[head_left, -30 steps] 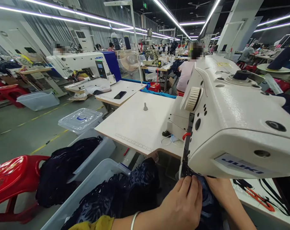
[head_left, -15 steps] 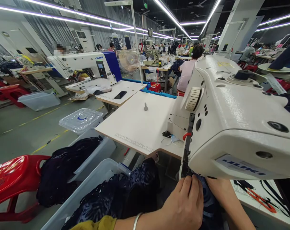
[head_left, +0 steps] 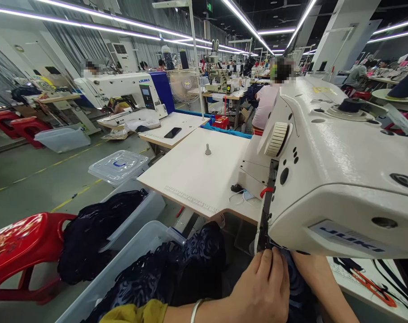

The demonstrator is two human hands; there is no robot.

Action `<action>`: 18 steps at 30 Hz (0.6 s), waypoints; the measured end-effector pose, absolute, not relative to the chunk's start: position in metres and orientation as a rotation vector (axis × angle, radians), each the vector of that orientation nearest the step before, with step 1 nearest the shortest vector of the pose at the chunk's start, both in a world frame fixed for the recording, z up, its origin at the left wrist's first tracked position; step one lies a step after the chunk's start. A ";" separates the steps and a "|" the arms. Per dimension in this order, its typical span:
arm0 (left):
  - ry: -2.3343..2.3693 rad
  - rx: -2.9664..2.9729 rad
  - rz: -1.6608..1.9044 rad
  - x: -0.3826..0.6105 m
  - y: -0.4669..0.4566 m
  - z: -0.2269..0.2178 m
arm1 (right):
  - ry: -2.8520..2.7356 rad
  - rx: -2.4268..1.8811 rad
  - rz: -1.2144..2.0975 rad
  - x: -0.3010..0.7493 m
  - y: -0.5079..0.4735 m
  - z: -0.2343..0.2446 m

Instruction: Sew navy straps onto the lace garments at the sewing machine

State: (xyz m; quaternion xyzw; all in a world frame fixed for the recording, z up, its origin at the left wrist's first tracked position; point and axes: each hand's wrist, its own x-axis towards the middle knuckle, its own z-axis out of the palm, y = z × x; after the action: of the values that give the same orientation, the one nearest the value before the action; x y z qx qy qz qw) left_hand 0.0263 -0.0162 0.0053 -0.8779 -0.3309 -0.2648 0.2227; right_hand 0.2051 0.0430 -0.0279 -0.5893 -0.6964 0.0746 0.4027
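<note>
My left hand, a silver bangle on its wrist, presses its bent fingers together on navy patterned fabric just below the front of the white JUKI sewing machine. The fingertips are close to the machine's needle area, where the exact grip is partly covered. My right hand reaches under the machine head from the right; its wrist and forearm show, while its fingers are hidden behind the fabric and machine. More navy patterned fabric hangs over the clear plastic bin to my left.
A white worktable with a grey knob extends behind the machine. At left stand a red stool and another bin with dark fabric. Orange-handled scissors lie at right. A person sits ahead; a phone lies farther back.
The view has shifted slightly, so the surroundings appear a little farther right. My left hand stays on the fabric by the needle area; the hands' positions against the machine look nearly unchanged.
</note>
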 end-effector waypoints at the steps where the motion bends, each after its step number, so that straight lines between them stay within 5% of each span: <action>1: -0.922 -2.413 -0.727 0.026 -0.016 0.004 | -1.766 -1.478 0.190 0.205 0.043 -0.029; 18: -0.878 -2.503 -0.655 0.016 -0.009 0.015 | -1.731 -1.405 0.309 0.204 0.045 -0.029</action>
State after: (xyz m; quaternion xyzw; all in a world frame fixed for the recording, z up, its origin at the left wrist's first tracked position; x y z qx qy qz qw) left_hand 0.0161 -0.0093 0.0153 -0.8970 -0.3147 -0.2346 0.2031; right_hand 0.2044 0.0448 -0.0286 -0.5633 -0.6940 0.1241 0.4309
